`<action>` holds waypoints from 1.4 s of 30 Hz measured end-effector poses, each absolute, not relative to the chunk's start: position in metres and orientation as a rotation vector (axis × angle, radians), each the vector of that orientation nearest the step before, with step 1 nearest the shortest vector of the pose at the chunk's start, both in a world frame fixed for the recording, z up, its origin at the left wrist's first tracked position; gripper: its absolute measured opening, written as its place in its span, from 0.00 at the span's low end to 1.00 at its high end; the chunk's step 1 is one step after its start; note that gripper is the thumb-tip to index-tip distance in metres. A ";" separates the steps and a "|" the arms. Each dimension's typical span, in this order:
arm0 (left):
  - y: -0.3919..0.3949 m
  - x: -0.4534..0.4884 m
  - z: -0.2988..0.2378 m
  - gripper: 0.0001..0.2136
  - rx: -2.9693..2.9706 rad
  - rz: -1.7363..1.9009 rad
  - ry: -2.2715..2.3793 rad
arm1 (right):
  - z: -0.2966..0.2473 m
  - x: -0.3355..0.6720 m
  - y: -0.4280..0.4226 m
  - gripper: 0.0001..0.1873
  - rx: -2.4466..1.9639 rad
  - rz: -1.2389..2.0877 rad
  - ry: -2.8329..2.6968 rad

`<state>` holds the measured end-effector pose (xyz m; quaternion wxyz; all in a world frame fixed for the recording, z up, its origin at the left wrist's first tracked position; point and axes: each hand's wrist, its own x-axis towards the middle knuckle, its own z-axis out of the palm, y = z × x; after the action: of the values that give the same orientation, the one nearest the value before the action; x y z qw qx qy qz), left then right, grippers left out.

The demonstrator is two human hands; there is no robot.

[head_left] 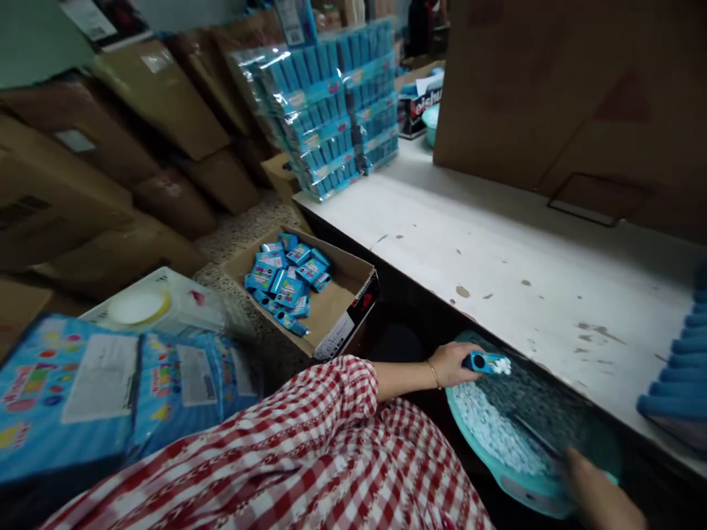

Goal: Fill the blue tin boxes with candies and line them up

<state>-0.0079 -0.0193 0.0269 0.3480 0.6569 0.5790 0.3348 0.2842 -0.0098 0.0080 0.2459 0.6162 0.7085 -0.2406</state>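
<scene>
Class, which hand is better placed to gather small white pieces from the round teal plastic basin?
Probably the right hand: though blurred, it appears at the basin; the left hand holds a small blue rectangular box.

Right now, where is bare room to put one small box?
The white table is bare between the stacked packs and the blue row at right. The open box is bare beside its printed end; blue packets crowd the other end. Left hand and right hand crowd the basin of white pieces.

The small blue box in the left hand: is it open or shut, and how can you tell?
Open: white pieces show at the end of the small blue box in the left hand.
</scene>
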 end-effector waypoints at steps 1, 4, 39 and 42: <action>-0.020 -0.010 0.026 0.22 1.688 0.880 1.518 | -0.013 0.274 -0.009 0.26 1.684 -0.667 1.951; -0.024 -0.015 0.024 0.22 1.666 0.917 1.535 | -0.058 0.232 -0.009 0.28 1.816 -0.746 2.017; -0.020 0.024 0.009 0.19 1.749 0.864 1.373 | 0.177 0.212 -0.034 0.18 1.649 -0.277 2.187; -0.023 0.014 0.010 0.18 1.670 0.963 1.327 | 0.142 0.246 -0.032 0.19 1.762 -0.365 2.073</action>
<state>0.0137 -0.0228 0.0100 0.3898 0.6571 0.5222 0.3790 0.2461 -0.0319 0.1421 0.1970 0.6294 0.7404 -0.1303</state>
